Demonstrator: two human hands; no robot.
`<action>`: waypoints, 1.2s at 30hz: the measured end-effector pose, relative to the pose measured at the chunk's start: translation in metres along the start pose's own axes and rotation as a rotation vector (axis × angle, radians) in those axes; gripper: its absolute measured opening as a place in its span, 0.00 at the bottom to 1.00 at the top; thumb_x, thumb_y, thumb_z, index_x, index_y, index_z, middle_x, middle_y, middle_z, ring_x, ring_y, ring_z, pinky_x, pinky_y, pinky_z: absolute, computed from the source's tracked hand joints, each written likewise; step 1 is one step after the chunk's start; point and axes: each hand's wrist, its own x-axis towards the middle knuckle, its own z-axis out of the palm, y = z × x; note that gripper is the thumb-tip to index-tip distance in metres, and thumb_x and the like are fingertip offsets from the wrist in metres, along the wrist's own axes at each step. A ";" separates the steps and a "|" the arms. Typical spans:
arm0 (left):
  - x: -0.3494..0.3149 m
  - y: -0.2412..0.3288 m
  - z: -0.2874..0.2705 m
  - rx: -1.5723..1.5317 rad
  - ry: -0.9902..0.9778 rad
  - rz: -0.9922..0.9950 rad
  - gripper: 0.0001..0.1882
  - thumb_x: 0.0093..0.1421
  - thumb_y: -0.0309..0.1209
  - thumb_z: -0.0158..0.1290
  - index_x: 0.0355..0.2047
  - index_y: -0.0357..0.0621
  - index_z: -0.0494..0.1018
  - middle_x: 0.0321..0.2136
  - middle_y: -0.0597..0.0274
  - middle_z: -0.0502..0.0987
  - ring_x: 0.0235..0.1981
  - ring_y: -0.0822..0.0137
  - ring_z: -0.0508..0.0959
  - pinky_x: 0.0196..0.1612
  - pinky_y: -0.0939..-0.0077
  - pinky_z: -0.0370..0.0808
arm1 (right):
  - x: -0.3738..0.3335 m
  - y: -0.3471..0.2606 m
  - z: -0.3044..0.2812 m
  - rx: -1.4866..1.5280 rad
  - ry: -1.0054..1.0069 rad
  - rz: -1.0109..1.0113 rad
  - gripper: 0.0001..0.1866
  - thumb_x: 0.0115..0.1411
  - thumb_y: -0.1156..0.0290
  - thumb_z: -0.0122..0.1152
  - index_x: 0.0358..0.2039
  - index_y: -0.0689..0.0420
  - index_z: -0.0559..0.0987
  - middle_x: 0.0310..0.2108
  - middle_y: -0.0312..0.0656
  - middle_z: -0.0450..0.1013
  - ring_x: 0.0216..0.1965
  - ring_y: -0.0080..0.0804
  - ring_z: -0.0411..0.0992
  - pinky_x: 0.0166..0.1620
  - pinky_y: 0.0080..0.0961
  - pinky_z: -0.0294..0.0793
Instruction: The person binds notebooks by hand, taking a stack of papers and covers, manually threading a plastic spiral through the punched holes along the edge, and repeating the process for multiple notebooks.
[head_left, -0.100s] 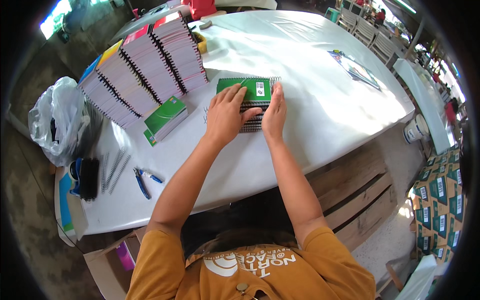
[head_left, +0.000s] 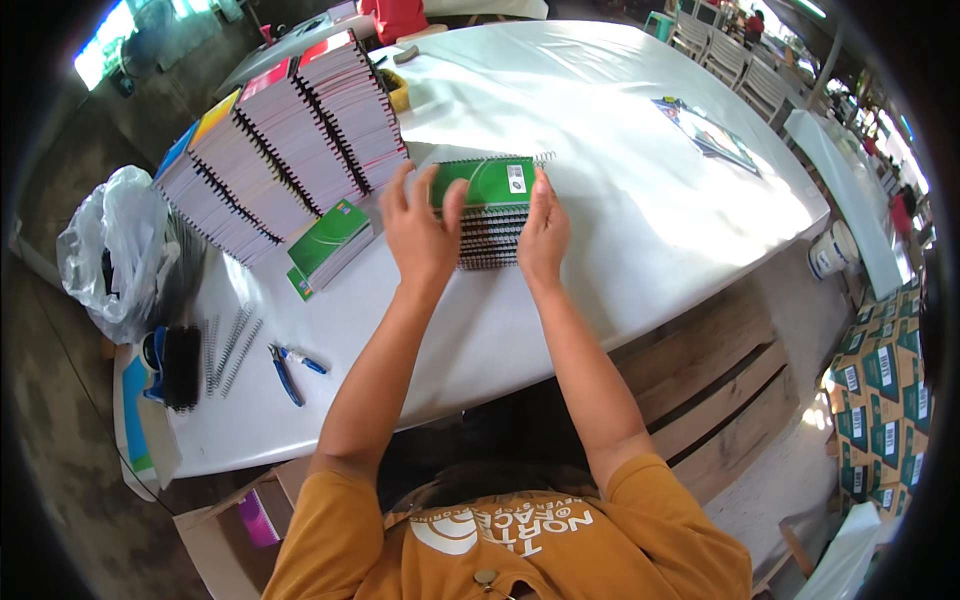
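A stack of small spiral-bound notebooks with a green top cover [head_left: 480, 185] lies on the white table, its black wire bindings facing me. My left hand [head_left: 420, 232] is at the stack's left side, thumb and fingers spread, with the thumb near the cover. My right hand [head_left: 543, 228] rests along the right side, fingers stretched out and close together against the edges. Part of a loose wire coil [head_left: 545, 157] sticks out past the stack's far right corner. To the left lies another pile of green notebooks [head_left: 333, 240].
Tall stacks of spiral-bound books [head_left: 290, 140] stand at the far left. Nearer me lie loose wire coils [head_left: 235, 345], blue-handled pliers [head_left: 286, 375], a black brush [head_left: 181, 368] and a clear plastic bag [head_left: 120, 250]. Flat printed sheets [head_left: 707, 135] lie at the far right.
My left hand has slid left off the top cover, and its fingers have spread, uncovering more of the stack. My right hand stays at the right side.
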 end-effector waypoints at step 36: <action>-0.075 -0.220 -0.254 0.597 -0.301 -0.435 0.09 0.57 0.33 0.50 0.35 0.41 0.70 0.33 0.52 0.76 0.37 0.52 0.75 0.40 0.63 0.69 | -0.104 -0.017 0.015 0.301 -1.103 0.073 0.15 0.56 0.77 0.56 0.46 0.60 0.74 0.40 0.37 0.73 0.42 0.21 0.68 0.47 0.19 0.66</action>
